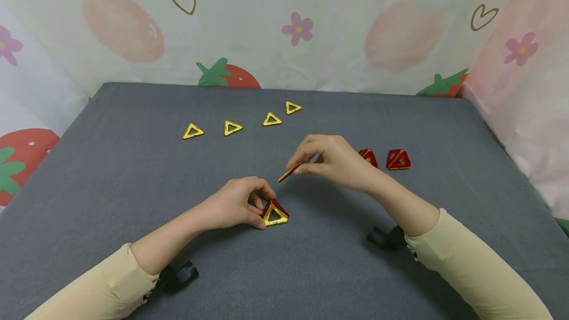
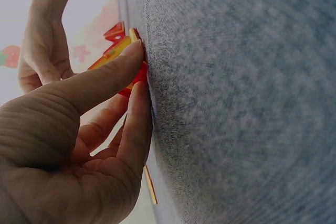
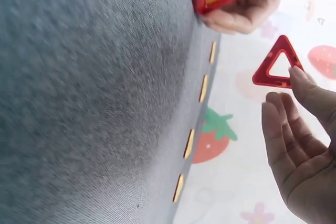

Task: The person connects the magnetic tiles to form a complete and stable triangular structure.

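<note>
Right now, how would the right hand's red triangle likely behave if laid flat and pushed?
The red triangle looks stiff: its edges look straight though the right hand pinches one corner. It is probably light, being a thin open frame. Its straight sides suggest sliding, not rolling.

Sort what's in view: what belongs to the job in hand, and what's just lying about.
In the job:
red-and-yellow shape, held in the left hand
red triangle, pinched in the right hand

Lying about, though possibly parts of the same job:
four yellow triangles
two red shapes
</note>
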Demonstrator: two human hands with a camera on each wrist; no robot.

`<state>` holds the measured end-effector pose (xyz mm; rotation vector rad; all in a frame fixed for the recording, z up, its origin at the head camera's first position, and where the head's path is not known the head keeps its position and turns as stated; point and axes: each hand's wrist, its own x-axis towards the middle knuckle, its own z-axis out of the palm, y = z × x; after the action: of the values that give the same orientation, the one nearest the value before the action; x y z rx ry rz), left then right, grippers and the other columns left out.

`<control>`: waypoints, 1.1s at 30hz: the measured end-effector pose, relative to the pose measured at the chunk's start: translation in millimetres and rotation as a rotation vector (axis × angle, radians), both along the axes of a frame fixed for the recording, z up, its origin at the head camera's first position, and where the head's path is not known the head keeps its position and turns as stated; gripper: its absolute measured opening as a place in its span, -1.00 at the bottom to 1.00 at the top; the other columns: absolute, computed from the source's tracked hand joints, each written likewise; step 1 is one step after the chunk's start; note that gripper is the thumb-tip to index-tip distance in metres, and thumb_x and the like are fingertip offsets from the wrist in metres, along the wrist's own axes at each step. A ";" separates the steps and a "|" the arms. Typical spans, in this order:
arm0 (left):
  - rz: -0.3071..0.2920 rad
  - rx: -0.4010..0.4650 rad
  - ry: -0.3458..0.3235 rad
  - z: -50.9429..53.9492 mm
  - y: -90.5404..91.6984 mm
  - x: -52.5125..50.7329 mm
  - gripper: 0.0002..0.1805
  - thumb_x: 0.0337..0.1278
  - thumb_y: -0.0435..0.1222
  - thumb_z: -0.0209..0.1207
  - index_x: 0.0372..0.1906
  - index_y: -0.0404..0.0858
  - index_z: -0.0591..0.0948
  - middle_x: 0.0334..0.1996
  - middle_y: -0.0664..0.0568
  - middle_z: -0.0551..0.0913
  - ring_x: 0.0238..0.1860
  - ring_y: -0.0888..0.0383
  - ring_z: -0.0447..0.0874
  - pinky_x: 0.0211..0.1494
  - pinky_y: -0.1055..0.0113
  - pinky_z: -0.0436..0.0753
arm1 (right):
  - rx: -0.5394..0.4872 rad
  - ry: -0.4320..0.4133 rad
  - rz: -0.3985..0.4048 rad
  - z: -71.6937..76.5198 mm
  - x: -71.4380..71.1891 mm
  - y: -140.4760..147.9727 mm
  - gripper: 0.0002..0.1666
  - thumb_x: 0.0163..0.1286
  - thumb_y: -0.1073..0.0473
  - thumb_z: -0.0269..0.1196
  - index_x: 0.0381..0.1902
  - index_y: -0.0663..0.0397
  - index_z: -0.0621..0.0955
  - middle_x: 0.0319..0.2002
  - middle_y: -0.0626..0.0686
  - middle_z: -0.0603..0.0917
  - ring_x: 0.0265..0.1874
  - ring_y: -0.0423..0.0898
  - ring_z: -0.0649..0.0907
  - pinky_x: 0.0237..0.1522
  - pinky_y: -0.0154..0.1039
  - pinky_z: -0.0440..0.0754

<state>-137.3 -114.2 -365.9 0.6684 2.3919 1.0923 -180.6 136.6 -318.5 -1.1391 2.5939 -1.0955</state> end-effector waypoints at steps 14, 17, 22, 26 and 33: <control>-0.007 -0.009 0.025 0.6 0.2 0.8 -0.48 -0.22 -0.40 0.54 -0.02 -0.24 0.63 -0.16 -0.04 0.66 -0.28 0.26 0.62 -0.24 0.46 0.67 | 0.015 0.037 0.179 -8.1 23.9 -9.3 -0.80 0.34 0.23 0.31 -0.10 -0.06 0.74 -0.19 -0.14 0.74 -0.24 -0.32 0.66 -0.23 -0.38 0.63; -0.002 -0.023 0.042 0.7 0.8 1.2 -0.47 -0.22 -0.39 0.54 -0.01 -0.24 0.62 -0.15 -0.05 0.67 -0.27 0.26 0.63 -0.23 0.47 0.66 | 0.040 0.037 0.196 -10.5 29.4 -13.4 -0.78 0.34 0.24 0.31 -0.06 -0.05 0.72 -0.17 -0.13 0.76 -0.23 -0.32 0.67 -0.22 -0.41 0.64; 0.008 -0.042 0.057 2.0 2.3 3.6 -0.48 -0.23 -0.42 0.54 -0.03 -0.28 0.63 -0.13 -0.07 0.67 -0.27 0.26 0.66 -0.24 0.49 0.68 | 0.098 0.007 0.174 -14.3 38.5 -21.7 -0.82 0.33 0.24 0.33 -0.11 0.00 0.64 -0.23 -0.09 0.77 -0.27 -0.30 0.70 -0.22 -0.46 0.65; 0.014 -0.046 0.061 2.9 4.0 5.2 -0.50 -0.24 -0.45 0.53 -0.06 -0.26 0.64 -0.14 -0.05 0.67 -0.28 0.27 0.66 -0.25 0.51 0.67 | 0.109 -0.004 0.183 -17.4 43.8 -27.4 -0.87 0.30 0.25 0.35 -0.22 -0.02 0.61 -0.29 -0.11 0.76 -0.33 -0.34 0.69 -0.28 -0.49 0.63; 0.021 -0.052 0.066 3.6 4.4 6.3 -0.56 -0.22 -0.45 0.50 -0.10 -0.21 0.65 -0.17 -0.01 0.64 -0.28 0.28 0.64 -0.25 0.51 0.65 | 0.106 0.020 0.219 -21.5 47.4 -32.6 -0.88 0.29 0.23 0.37 -0.25 -0.04 0.64 -0.31 -0.13 0.75 -0.40 -0.39 0.63 -0.33 -0.52 0.60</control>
<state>-131.0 -109.8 -362.3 0.6733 2.4799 1.0270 -133.2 104.0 -340.0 -1.3749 2.4365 -0.8945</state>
